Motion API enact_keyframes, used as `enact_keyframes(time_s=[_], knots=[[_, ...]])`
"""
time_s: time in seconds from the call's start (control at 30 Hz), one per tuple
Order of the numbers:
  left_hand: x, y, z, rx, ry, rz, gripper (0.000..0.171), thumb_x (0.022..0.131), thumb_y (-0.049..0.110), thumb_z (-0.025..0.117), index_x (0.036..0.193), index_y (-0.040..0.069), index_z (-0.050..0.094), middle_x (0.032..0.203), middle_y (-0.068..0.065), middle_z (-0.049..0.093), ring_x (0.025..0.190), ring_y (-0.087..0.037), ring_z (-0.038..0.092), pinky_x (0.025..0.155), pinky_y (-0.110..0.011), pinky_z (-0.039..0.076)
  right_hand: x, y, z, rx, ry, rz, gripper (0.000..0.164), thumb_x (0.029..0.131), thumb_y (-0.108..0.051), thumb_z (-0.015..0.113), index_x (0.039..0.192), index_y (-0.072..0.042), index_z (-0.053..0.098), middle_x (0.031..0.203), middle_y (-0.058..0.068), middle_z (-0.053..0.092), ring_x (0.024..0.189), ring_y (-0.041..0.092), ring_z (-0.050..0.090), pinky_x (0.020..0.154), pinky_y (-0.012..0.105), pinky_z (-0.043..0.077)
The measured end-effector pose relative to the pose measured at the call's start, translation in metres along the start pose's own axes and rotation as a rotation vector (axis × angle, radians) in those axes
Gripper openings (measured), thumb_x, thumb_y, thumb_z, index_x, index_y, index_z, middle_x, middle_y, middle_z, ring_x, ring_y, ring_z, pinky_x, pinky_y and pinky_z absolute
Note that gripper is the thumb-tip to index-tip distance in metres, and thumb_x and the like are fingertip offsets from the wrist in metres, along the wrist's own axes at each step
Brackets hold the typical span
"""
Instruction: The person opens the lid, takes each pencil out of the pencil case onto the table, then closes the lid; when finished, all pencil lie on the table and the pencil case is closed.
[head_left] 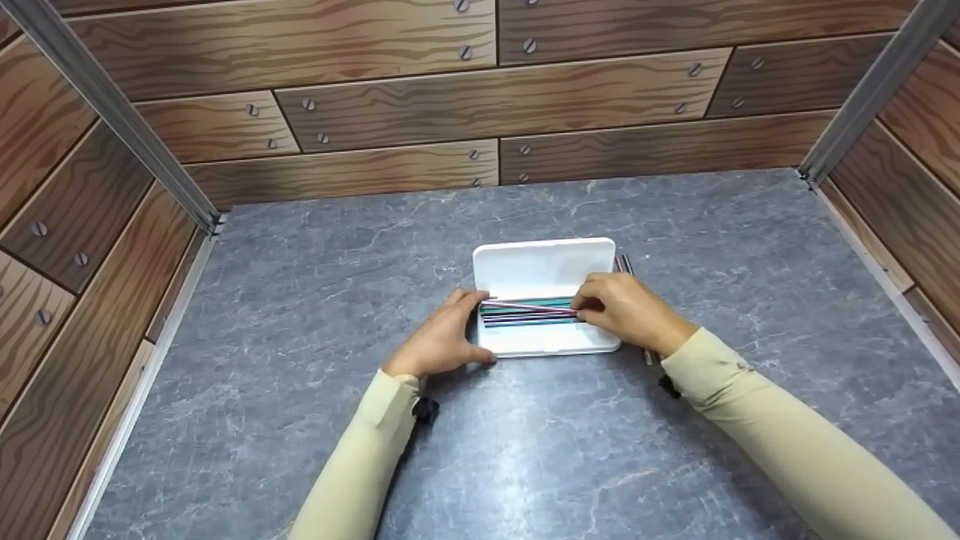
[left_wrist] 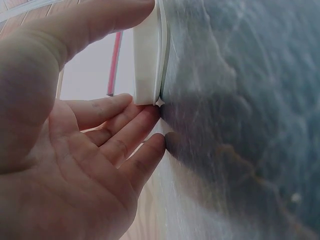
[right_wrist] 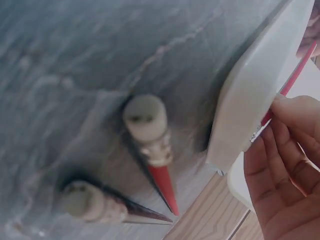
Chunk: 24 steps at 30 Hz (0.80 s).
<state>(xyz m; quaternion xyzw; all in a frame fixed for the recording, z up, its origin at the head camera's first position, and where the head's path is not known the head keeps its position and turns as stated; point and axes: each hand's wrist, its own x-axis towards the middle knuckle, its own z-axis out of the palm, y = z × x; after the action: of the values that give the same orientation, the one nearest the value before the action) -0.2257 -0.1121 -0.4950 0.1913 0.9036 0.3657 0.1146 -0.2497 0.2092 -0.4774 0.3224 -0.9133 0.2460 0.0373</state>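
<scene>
Several pencils (head_left: 525, 318) are already in the case (head_left: 555, 344); right hand (head_left: 619, 304) pinching a red pencil (right_wrist: 298, 70), left hand (head_left: 441, 334) relaxed against the case. Blurry, but probably two loose pencils (right_wrist: 157, 159) left, toward table's (head_left: 337, 262) right edge.

Bright, even light across grey marbled tabletop (head_left: 300, 420), long white glare streak down its near middle. Soft dark shadows on inner sides of pale yellow-green long sleeves (head_left: 356, 465). Open white rectangular case (head_left: 544, 266) bright inside. Head view mostly clear; slim multicoloured rods (head_left: 529, 307) slightly smeared together. Left wrist view hazy, case interior washed out, dark shadow beyond bare left hand (left_wrist: 80, 150). Right wrist view duller, bluish; two loose rods' round whitish ends (right_wrist: 145, 117) badly out of focus.
</scene>
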Motion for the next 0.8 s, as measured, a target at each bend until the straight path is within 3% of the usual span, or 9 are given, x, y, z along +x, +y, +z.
enact_keyframes(time_s=[0.17, 0.37, 0.8], knots=[[0.001, -0.001, 0.001, 0.0, 0.004, 0.008, 0.099, 0.082, 0.017, 0.098, 0.166, 0.003, 0.048, 0.161, -0.017, 0.055, 0.148, -0.035, 0.057, 0.133, -0.051, 0.044, -0.004, 0.002, -0.005, 0.028, 0.033, 0.018, 0.01, 0.094, 0.0, 0.085, 0.102, -0.006, 0.087, 0.096, 0.007, 0.081, 0.089, 0.023, 0.075, 0.083, 0.044, 0.065], [0.001, -0.002, 0.001, 0.007, 0.004, 0.007, 0.099, 0.082, 0.018, 0.099, 0.167, 0.004, 0.048, 0.162, -0.017, 0.055, 0.15, -0.035, 0.057, 0.133, -0.052, 0.043, -0.013, 0.005, -0.013, 0.108, 0.072, 0.055, 0.009, 0.095, -0.001, 0.086, 0.102, -0.007, 0.086, 0.095, 0.005, 0.082, 0.088, 0.016, 0.073, 0.081, 0.031, 0.063], [0.001, -0.001, 0.002, 0.01, -0.004, -0.006, 0.101, 0.083, 0.017, 0.099, 0.168, 0.005, 0.046, 0.162, -0.015, 0.054, 0.149, -0.033, 0.057, 0.134, -0.05, 0.043, -0.038, 0.018, -0.034, 0.203, 0.185, 0.297, 0.012, 0.097, -0.004, 0.084, 0.109, -0.004, 0.086, 0.105, 0.015, 0.085, 0.087, 0.006, 0.069, 0.077, 0.008, 0.053]])
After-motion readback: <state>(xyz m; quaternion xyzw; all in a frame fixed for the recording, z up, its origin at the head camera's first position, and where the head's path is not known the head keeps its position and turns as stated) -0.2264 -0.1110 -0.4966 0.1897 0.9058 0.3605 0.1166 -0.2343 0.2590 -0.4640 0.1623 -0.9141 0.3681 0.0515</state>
